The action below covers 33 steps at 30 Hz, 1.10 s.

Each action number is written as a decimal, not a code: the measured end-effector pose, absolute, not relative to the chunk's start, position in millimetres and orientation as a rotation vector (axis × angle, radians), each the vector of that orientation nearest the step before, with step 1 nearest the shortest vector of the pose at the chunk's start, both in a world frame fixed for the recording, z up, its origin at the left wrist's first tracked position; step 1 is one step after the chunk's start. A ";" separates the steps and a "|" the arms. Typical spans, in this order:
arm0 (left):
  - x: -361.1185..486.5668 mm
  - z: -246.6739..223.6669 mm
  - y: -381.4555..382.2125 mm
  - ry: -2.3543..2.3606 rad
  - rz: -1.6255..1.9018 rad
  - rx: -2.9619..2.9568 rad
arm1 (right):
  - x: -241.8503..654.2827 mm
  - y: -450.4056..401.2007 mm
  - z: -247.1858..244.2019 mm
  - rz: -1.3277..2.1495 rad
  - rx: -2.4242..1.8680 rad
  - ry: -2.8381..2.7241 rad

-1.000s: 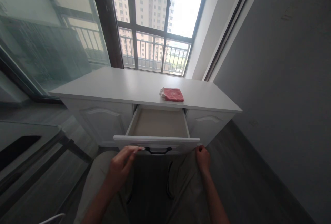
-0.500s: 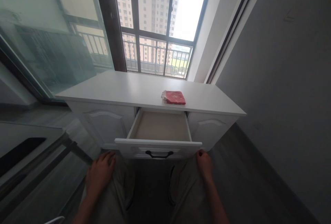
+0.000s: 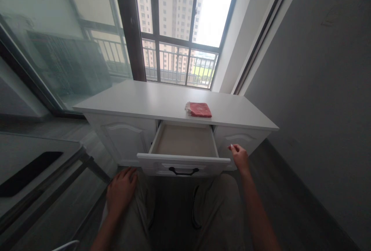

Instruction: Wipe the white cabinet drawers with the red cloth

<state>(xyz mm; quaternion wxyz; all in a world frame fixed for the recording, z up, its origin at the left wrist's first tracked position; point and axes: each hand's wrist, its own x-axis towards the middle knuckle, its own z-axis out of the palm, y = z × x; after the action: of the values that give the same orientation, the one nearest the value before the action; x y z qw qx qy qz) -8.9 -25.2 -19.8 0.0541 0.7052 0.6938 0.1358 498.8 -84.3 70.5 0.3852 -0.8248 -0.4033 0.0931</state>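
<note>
Open drawer (image 3: pixel 183 147) is jutting from the white cabinet's front-middle, empty; it looks light and rigid, best gripped by its black handle (image 3: pixel 183 172). Right hand (image 3: pixel 240 156) is hovering loosely open beside its right corner, holding nothing. Left hand (image 3: pixel 121 189) is lying flat on the knee. Red cloth (image 3: pixel 199 109) is sitting on the worktop (image 3: pixel 139 98) near its front edge.

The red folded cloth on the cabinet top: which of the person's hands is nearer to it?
Right. The right hand is raised beside the open drawer, below the red folded cloth; the left hand rests on the knee.
</note>
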 end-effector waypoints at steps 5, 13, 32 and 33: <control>-11.0 -21.4 -25.0 2.099 0.424 2.162 | 478.9 21.3 182.0 -0.085 -1.636 -1.732; -9.4 -22.9 -27.3 2.100 0.476 2.122 | 430.0 168.1 213.2 0.083 -1.932 -2.191; -7.6 -24.8 -26.1 2.110 0.488 2.070 | 428.6 142.9 148.2 0.087 -1.889 -2.500; -7.2 -23.8 -26.3 2.111 0.489 2.073 | 428.0 141.2 146.1 0.055 -1.884 -2.484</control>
<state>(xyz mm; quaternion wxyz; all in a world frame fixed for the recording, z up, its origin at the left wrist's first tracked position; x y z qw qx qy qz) -7.2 -26.3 -23.8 0.0714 0.6897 0.7020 0.1626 428.0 141.2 146.1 0.0115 -0.6042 -0.7966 0.0175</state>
